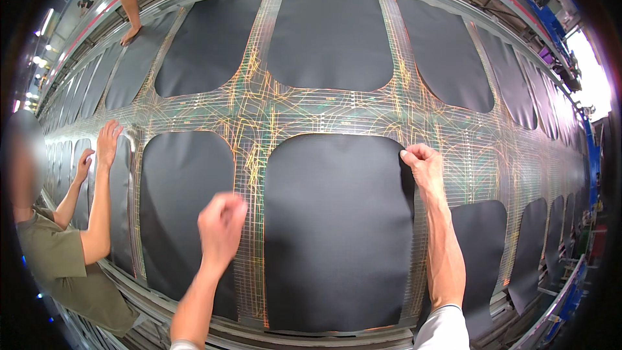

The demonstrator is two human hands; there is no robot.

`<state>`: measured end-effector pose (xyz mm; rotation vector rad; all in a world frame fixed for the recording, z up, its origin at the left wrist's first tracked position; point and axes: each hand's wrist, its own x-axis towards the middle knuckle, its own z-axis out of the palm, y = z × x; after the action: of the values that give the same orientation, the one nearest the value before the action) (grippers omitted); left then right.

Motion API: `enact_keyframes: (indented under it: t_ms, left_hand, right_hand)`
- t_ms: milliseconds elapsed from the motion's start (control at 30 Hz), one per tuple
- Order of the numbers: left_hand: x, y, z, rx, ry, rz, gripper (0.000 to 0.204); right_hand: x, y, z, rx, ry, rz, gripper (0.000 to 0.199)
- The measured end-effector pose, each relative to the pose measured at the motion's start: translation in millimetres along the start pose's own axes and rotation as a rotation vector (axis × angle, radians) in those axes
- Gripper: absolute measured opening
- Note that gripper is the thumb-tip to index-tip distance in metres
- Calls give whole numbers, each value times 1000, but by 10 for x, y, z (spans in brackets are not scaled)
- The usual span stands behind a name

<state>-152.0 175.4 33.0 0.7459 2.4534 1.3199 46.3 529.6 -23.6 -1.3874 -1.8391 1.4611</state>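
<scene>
A large matt black sheet [337,233] with rounded far corners lies right in front of me on a long table surface covered in fine coloured lines [317,111]. My right hand [425,167] pinches this sheet's far right corner between thumb and fingers, and the edge there is slightly lifted. My left hand [221,223] hovers near the sheet's left side, over the strip between it and the neighbouring black sheet [184,201]. Motion smears its fingers, which look bent; whether they hold anything is unclear.
More black sheets lie in a far row [330,39] and to the right [476,253]. A co-worker in an olive shirt [58,246] stands at the left with both hands raised. Across the table, another person's hand [131,35] rests on a sheet. Metal rails [551,304] edge the table.
</scene>
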Motion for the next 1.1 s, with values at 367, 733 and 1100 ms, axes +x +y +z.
enact_keyframes:
  t_ms: [367,733,1100]
  left_hand:
    - [1243,23,1057,67,-77,-52,20]
    - [1385,-16,1050,134,-137,-141,11]
    - [1430,46,1025,119,-181,-224,10]
  right_hand:
    - [-69,-52,21,8,66,7,10]
    - [-50,-57,38,28,70,25,10]
    - [-56,-130,91,-122,128,60,10]
